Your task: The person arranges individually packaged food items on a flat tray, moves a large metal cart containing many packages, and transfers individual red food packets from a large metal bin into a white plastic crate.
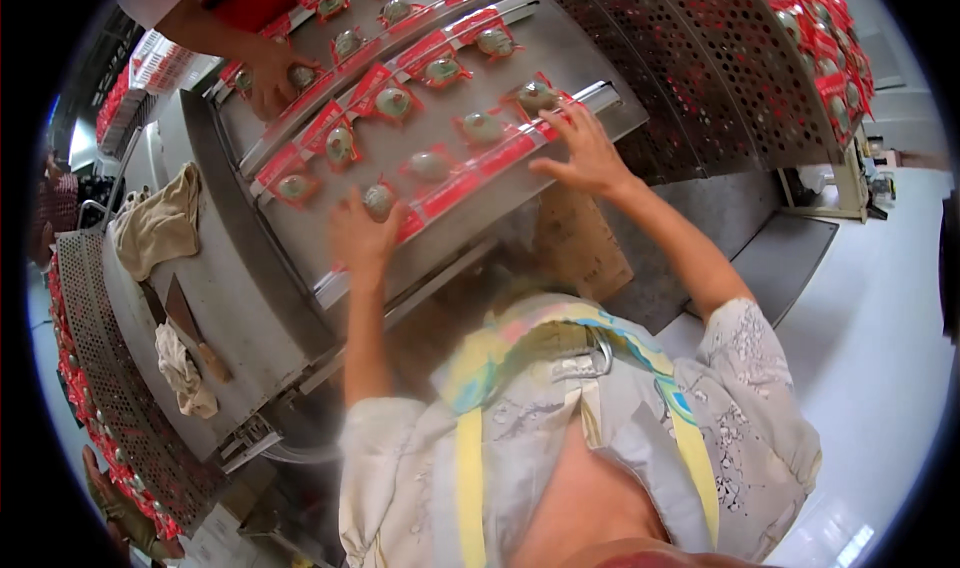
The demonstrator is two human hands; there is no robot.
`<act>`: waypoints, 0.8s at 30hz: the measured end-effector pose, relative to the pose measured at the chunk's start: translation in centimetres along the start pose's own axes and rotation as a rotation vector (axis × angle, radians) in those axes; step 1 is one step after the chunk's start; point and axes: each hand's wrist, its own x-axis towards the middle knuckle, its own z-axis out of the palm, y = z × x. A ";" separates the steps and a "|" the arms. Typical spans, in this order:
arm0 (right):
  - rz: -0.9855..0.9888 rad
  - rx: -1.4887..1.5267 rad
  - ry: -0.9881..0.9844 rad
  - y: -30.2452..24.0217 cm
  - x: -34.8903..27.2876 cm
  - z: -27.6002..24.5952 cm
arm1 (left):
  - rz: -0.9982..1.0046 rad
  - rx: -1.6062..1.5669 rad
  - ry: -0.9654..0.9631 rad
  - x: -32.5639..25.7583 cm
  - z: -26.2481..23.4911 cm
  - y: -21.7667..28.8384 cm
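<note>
Rows of pale green-grey eggs in clear and red plastic wrappers lie on a metal packing surface [470, 189] in front of me. My left hand [364, 233], slightly blurred, is at the near left of the closest row. Its thumb and fingers are around a wrapped egg [378, 202]. At the right end of that row, my right hand [588, 158] has its fingers apart. Its fingertips reach the red wrapper edge by the metal rail [600, 98], close to another wrapped egg [534, 96]. Between my hands are two more wrapped eggs [481, 127].
Across the surface a co-worker's hand [272, 76] touches a wrapped egg. To the left lie a knife [183, 313], a beige cloth [160, 220] and a white rag [180, 370]. A perforated metal drum wall [690, 58] rises at right, beside piled red-wrapped eggs [822, 48].
</note>
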 end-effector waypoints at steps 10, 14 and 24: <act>-0.072 -0.187 -0.150 -3.8 8.6 4.6 | -0.032 -0.106 0.000 2.0 -1.3 0.8; -0.120 -0.082 -0.222 -4.4 10.4 4.7 | -0.051 -0.464 0.182 2.3 -1.1 1.0; 0.263 0.626 -0.916 -6.2 13.9 2.1 | -0.350 -1.315 -0.523 3.8 0.3 -3.5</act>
